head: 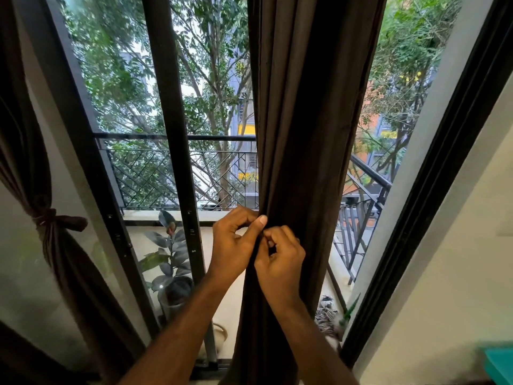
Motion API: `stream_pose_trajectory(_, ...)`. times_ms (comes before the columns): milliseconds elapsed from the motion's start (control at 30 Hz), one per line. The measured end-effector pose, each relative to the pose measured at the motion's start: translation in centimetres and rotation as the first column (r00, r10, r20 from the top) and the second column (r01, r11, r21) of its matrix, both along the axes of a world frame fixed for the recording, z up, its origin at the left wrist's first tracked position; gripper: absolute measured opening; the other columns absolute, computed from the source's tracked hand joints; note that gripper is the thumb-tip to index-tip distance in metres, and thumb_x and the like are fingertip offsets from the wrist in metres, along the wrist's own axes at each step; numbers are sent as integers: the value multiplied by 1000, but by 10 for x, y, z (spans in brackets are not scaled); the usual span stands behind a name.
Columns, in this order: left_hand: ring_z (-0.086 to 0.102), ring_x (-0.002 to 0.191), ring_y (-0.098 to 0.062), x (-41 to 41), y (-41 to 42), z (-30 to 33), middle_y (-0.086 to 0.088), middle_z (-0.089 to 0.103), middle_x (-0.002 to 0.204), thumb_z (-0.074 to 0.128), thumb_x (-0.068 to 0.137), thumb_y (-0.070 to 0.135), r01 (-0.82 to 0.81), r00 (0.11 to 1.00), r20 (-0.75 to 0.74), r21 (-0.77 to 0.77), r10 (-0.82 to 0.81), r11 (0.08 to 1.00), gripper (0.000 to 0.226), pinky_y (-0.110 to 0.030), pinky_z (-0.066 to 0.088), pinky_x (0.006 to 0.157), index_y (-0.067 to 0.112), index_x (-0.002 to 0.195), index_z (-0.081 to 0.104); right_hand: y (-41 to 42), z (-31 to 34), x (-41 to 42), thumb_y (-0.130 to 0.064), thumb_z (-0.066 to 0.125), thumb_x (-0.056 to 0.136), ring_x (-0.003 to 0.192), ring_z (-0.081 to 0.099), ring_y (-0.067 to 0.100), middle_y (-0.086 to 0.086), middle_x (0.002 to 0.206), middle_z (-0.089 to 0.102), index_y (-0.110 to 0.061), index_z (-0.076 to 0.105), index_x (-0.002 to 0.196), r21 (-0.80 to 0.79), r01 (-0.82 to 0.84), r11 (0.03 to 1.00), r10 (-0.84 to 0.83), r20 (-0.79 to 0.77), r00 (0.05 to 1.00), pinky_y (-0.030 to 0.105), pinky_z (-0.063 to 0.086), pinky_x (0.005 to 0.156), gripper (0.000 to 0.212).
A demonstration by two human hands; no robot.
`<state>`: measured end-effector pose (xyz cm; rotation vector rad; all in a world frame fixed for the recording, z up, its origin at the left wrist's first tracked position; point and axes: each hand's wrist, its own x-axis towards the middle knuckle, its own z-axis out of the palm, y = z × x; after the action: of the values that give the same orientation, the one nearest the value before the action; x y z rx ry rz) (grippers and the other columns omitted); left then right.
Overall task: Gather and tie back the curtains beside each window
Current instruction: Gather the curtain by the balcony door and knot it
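Observation:
A dark brown curtain (308, 129) hangs in loose folds down the middle of the window. My left hand (236, 243) pinches its left edge between thumb and fingers at about waist height. My right hand (280, 257) grips the same edge right beside it, fingers curled into the cloth. At the far left a second brown curtain (25, 151) is gathered and bound by a knotted tie (48, 216).
Black window frames (177, 151) stand left of the hanging curtain, and another black frame (433, 190) on the right. Outside are a balcony railing (172, 173), a potted plant (172, 262) and trees. A teal object (499, 365) sits at the bottom right.

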<state>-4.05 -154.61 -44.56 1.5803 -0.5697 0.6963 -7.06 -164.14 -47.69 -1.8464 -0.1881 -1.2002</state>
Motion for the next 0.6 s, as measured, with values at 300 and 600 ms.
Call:
stream_pose_trajectory(300,49,65,-7,2,-2,8,11,49,67,72,89,13,-203,975,107,67,196,977,35,-27,41,60,26,68,47,-23,12,-34,-8,77,88,96,63,17,0,101,66,-10,74,99,-63,24,998,-20,60,998,32,52,87,11)
stream_pose_trajectory(600,45,64,-8,8,6,5,12,45,67,73,89,15,-255,964,96,57,249,965,40,-27,38,58,29,68,42,-82,20,-44,-13,85,81,91,51,25,19,124,50,-1,55,130,308,313,899,-319,-32,947,4,37,84,58)
